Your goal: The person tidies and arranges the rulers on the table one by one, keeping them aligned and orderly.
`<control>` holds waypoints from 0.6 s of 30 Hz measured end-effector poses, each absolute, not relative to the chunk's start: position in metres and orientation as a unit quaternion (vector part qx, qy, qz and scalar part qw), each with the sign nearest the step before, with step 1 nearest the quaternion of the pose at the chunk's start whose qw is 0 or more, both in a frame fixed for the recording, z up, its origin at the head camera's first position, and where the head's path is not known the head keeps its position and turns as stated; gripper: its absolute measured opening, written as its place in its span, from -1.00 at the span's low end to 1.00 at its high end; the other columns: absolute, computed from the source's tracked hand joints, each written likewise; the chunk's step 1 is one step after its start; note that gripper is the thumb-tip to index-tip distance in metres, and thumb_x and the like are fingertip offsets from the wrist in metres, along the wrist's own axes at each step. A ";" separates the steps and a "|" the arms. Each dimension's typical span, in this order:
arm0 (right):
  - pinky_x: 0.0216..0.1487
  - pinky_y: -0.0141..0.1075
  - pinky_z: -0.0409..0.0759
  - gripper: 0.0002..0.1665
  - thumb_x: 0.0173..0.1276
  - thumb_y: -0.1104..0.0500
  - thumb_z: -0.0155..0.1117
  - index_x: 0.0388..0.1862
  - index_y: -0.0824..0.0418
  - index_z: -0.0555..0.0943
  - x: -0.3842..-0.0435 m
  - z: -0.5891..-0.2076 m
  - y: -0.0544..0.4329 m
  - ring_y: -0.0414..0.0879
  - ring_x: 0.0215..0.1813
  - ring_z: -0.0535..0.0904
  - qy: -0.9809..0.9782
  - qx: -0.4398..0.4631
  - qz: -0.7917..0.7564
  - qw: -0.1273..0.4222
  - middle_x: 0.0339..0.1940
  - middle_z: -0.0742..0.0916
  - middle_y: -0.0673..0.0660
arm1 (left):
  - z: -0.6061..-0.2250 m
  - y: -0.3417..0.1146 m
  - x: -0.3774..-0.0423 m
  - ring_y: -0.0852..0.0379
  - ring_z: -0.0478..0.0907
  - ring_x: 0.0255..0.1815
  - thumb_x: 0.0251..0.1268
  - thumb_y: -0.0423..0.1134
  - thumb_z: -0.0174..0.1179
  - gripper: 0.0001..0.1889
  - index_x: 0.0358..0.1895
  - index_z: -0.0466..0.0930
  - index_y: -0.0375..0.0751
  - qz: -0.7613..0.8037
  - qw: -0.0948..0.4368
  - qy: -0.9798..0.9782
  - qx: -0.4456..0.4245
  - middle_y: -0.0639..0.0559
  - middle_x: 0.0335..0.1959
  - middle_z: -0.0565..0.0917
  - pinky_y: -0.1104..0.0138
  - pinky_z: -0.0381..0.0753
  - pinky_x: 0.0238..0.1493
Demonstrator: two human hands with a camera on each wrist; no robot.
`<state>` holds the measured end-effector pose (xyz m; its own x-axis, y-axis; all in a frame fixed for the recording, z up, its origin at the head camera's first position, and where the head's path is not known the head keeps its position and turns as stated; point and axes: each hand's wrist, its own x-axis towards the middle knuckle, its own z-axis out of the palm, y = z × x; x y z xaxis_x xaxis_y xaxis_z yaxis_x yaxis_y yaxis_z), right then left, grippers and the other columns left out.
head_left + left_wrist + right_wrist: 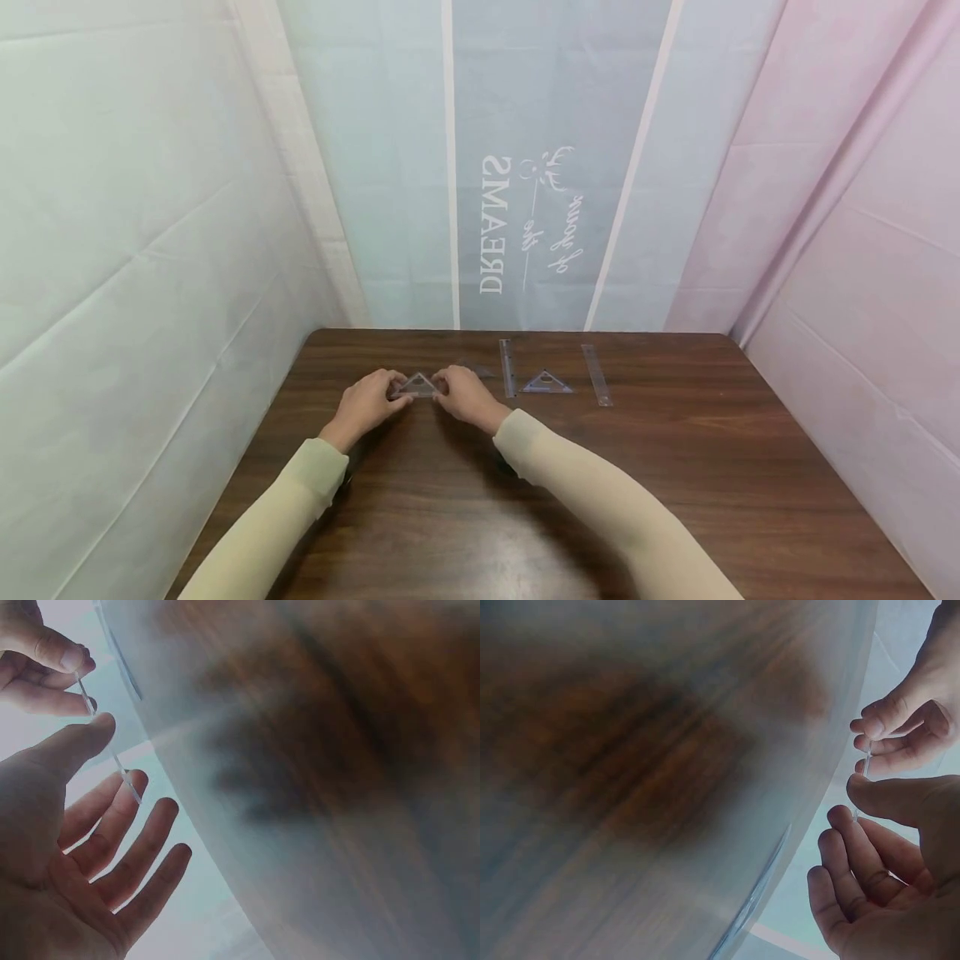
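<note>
A clear plastic set square [418, 385] is held between the two hands near the far left of the table. My left hand [365, 402] pinches its left corner between thumb and fingers. At the opposite corner, my right hand [470, 396] has the same kind of pinch. Both wrist views show the set square [129, 782] edge-on as a thin strip, raised off the tabletop. The outer fingers of the left hand [45, 825] spread away from it. In the right wrist view, the right hand's [922, 862] thumb and fingers meet near the strip's lower end.
Beside the right hand lies another clear piece [480, 370], partly hidden by that hand. Further right on the wooden table [675, 467] are a clear ruler [507, 368], a blue-marked set square [547, 382] and another clear ruler [597, 375]. Printed cloth [397, 167] hangs behind the table.
</note>
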<state>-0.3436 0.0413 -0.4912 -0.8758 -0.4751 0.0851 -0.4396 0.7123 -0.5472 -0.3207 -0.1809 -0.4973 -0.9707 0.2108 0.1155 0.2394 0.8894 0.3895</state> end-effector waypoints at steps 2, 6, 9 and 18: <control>0.05 -0.19 0.66 -0.59 0.54 0.20 0.43 0.29 0.30 0.69 -0.340 -0.492 0.044 -0.05 -0.02 0.67 0.923 -0.252 -0.290 0.034 -0.05 0.77 0.11 | -0.497 -0.182 -0.316 0.02 0.71 -0.12 0.44 -0.01 0.47 -0.61 0.17 0.74 -0.12 -0.203 0.036 -0.971 -0.123 0.01 -0.05 0.73 0.01 0.70 -0.15; 0.10 -0.20 0.67 -0.58 0.53 0.21 0.45 0.30 0.28 0.68 -0.329 -0.493 0.050 -0.06 0.02 0.68 0.916 -0.264 -0.298 0.041 -0.02 0.77 0.09 | -0.497 -0.183 -0.306 0.02 0.72 -0.09 0.42 0.00 0.48 -0.61 0.17 0.74 -0.09 -0.195 0.048 -0.970 -0.138 0.04 -0.04 0.74 0.03 0.71 -0.17; 0.12 -0.20 0.67 -0.57 0.52 0.21 0.46 0.30 0.28 0.68 -0.321 -0.493 0.054 -0.07 0.02 0.68 0.914 -0.278 -0.293 0.042 -0.04 0.77 0.07 | -0.498 -0.184 -0.299 0.04 0.72 -0.08 0.39 0.02 0.50 -0.61 0.15 0.75 -0.07 -0.192 0.055 -0.969 -0.147 0.06 -0.05 0.74 0.06 0.71 -0.19; 0.12 -0.21 0.63 -0.58 0.50 0.20 0.48 0.27 0.25 0.70 -0.300 -0.495 0.060 -0.14 0.00 0.64 0.902 -0.316 -0.289 0.056 -0.10 0.75 -0.01 | -0.502 -0.191 -0.276 0.16 0.64 -0.18 0.34 0.02 0.53 -0.64 0.09 0.77 -0.04 -0.185 0.070 -0.965 -0.171 0.14 -0.13 0.67 0.19 0.63 -0.27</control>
<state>-0.2997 0.0595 -0.4954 -0.7943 -0.6020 0.0821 -0.5373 0.6330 -0.5573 -0.2762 -0.1909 -0.5018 -0.9315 0.3052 0.1980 0.3568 0.8726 0.3337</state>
